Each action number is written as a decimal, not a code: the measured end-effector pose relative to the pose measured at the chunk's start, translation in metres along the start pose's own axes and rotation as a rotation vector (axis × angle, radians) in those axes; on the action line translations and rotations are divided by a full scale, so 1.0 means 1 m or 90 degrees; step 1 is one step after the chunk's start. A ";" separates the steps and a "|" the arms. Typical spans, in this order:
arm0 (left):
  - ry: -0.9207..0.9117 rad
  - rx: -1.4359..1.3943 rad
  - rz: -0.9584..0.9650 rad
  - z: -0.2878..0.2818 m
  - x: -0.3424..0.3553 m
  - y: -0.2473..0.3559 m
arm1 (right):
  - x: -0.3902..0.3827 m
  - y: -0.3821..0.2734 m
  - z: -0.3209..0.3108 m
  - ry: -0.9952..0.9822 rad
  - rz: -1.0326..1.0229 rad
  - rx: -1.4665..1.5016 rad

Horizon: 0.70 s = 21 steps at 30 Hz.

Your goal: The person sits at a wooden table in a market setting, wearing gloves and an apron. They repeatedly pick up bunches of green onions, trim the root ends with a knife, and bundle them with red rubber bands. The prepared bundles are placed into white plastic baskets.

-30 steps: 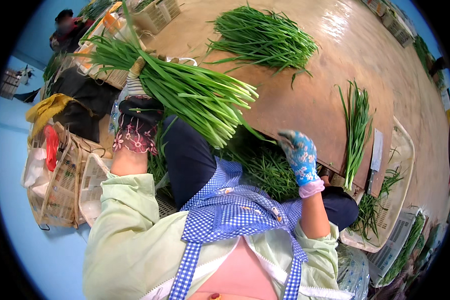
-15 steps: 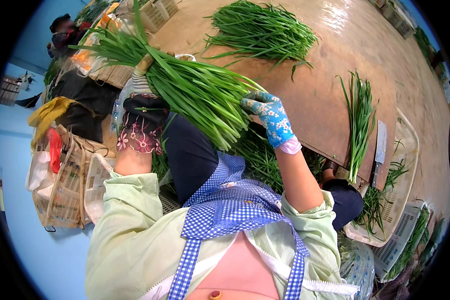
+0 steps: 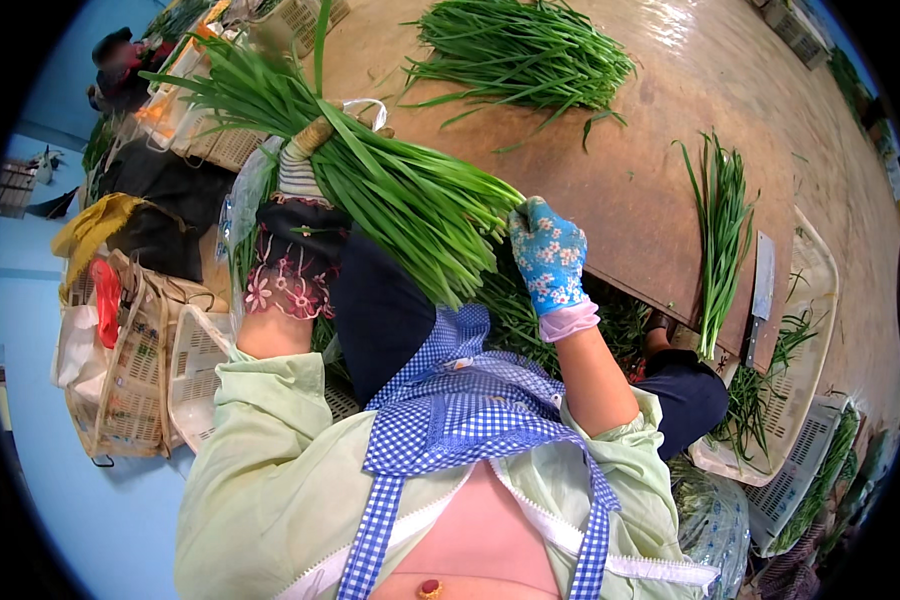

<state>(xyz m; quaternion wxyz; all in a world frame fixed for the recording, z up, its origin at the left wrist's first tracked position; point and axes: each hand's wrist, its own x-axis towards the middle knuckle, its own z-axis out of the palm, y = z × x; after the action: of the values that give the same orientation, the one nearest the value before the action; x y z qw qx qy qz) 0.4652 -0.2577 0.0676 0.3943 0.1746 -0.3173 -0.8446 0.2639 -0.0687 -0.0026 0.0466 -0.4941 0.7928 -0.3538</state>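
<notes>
Yellow cloth (image 3: 92, 228) near red bag (image 3: 106, 308), tan crate (image 3: 130, 375).

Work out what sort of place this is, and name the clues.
Probably a produce trimming or packing room: the left hand grips a bunch of long green leaves, a knife lies beside a smaller bundle, and a white crate holds more greens.

Floor (image 3: 825, 150) glare; rim seemingly soft

Left hand (image 3: 303, 158) clasps greens (image 3: 400, 195); right hand (image 3: 550, 252) pinches end.
</notes>
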 end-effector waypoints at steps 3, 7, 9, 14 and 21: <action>-0.004 -0.008 -0.014 -0.004 0.001 -0.003 | -0.007 0.001 -0.008 0.020 -0.014 -0.026; -0.055 -0.091 0.036 -0.025 0.000 0.008 | -0.021 0.041 -0.012 -0.020 -0.014 -0.108; 0.004 -0.058 0.107 -0.020 0.000 0.021 | -0.040 0.086 -0.009 -0.180 0.008 -0.230; 0.074 -0.043 0.175 -0.052 0.002 0.043 | -0.035 0.056 -0.019 -0.293 0.039 0.062; 0.039 0.032 0.130 -0.058 0.006 0.042 | -0.003 -0.006 0.012 -0.462 0.197 0.511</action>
<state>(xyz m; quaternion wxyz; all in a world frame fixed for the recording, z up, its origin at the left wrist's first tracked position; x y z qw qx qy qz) 0.5163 -0.3064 0.0530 0.4837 0.1768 -0.3420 -0.7860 0.2753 -0.0740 -0.0085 0.5520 -0.4060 0.5923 -0.4238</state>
